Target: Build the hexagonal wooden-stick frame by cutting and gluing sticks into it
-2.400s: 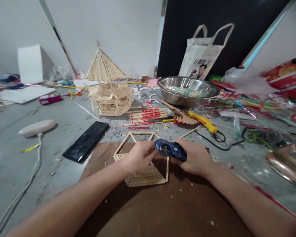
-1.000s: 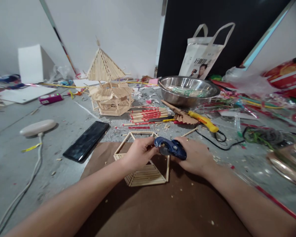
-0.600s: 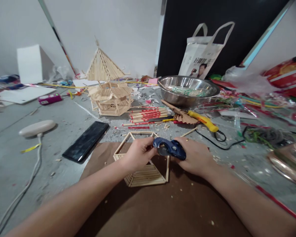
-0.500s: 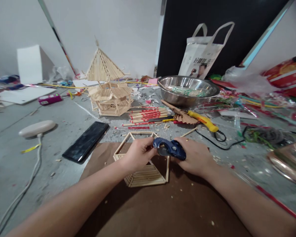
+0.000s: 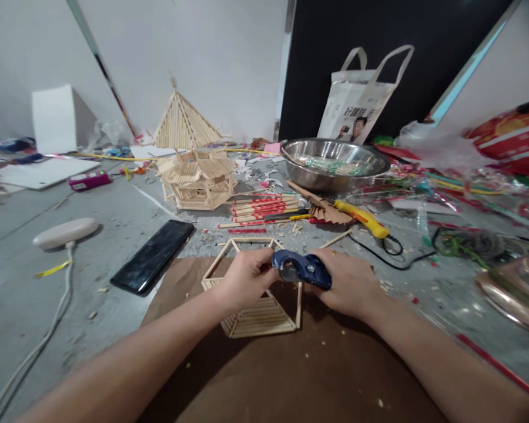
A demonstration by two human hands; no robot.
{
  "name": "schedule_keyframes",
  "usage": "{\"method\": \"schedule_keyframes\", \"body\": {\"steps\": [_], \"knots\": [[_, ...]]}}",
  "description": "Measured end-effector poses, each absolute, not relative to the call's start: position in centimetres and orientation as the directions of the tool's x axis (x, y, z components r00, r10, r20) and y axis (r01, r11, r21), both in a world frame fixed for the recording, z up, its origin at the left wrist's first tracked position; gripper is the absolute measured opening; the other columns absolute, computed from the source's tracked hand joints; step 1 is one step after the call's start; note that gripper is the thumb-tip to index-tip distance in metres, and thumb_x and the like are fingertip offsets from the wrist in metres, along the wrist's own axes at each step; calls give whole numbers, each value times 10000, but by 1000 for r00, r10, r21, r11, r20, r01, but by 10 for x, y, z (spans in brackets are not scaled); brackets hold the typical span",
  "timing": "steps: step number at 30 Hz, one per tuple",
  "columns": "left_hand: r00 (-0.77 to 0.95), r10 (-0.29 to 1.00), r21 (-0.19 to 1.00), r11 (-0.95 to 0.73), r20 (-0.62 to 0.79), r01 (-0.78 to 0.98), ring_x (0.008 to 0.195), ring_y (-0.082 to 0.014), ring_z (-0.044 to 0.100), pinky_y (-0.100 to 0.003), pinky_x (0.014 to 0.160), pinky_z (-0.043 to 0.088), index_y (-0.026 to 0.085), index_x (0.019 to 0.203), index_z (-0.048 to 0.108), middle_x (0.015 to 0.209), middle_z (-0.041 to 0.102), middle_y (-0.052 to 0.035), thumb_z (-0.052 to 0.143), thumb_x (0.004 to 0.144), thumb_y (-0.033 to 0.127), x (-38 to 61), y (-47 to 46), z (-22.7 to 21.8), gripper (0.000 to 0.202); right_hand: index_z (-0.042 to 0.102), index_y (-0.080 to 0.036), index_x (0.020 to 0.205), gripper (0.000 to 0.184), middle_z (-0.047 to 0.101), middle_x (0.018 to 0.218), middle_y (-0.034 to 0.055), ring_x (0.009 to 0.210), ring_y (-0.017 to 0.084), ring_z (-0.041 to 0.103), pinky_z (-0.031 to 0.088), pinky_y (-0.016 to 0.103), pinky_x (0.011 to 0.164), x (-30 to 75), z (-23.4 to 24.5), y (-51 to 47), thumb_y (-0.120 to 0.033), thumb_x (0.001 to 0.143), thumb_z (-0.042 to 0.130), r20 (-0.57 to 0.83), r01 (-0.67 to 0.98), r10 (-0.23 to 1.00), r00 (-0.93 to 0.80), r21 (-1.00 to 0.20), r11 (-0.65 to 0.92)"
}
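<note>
A hexagonal frame of thin wooden sticks point(image 5: 255, 317) lies on a brown sheet point(image 5: 264, 364) in front of me. My right hand point(image 5: 348, 283) is closed round a dark blue cutter tool point(image 5: 300, 268) held just above the frame's right side. My left hand point(image 5: 245, 278) is pinched shut at the tool's left tip, over the frame; what its fingers hold is hidden.
A black phone point(image 5: 153, 255) lies left of the frame. Behind are red-banded sticks point(image 5: 264, 207), a yellow glue gun point(image 5: 361, 216) with black cord, a steel bowl point(image 5: 335, 163), a stick pagoda model point(image 5: 193, 157), a white bag point(image 5: 357, 100) and a white puck with cable point(image 5: 65, 232).
Both hands and the blue tool stay in nearly the same place over the frame; only the view shifts slightly.
</note>
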State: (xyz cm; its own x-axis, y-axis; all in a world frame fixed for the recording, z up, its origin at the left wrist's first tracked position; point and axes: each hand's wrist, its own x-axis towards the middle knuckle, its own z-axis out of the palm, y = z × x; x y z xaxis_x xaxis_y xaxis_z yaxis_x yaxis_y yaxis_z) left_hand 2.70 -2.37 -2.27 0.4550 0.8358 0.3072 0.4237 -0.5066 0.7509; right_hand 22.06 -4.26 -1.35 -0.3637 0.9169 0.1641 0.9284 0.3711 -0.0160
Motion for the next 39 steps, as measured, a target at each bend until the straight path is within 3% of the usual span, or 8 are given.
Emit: {"method": "schedule_keyframes", "body": {"steps": [5,17,27,34,39], "knots": [[477,827,755,-509,297,413,528,-60,376,-158,491,324,118,635,508,537,420,37,409,683,107,26,-23,-24,111,480,-197,869,262,602,779,23,666,171,558,307,251,533,221,-13,-42,-358,662,489,156,919,910,-384,-29,393],[480,816,740,-534,323,409,505,-52,367,-145,465,303,122,587,477,512,397,45,408,678,103,26,-25,-21,116,482,-193,783,205,601,701,14,612,155,546,302,239,510,221,-12,-42,-332,633,504,172,918,908,-382,-39,394],[473,820,776,-515,322,364,510,-57,399,-157,478,336,118,631,520,536,459,32,447,727,211,26,-24,-19,153,503,-195,763,215,599,629,18,573,171,546,320,245,497,220,-13,-41,-363,630,483,182,938,930,-320,-81,338],[452,832,804,-492,321,335,507,-52,431,-151,486,353,125,700,570,564,530,17,450,750,267,27,-22,-17,193,447,-178,1007,453,589,912,67,794,218,539,354,281,611,234,-15,-31,-203,556,494,179,964,954,-239,-74,255],[478,806,751,-546,350,371,502,-55,405,-149,471,335,116,620,542,525,475,21,432,756,241,26,-21,-19,215,457,-180,974,375,580,872,60,755,207,534,339,275,592,229,-16,-33,-316,626,496,155,934,928,-339,-65,352]]}}
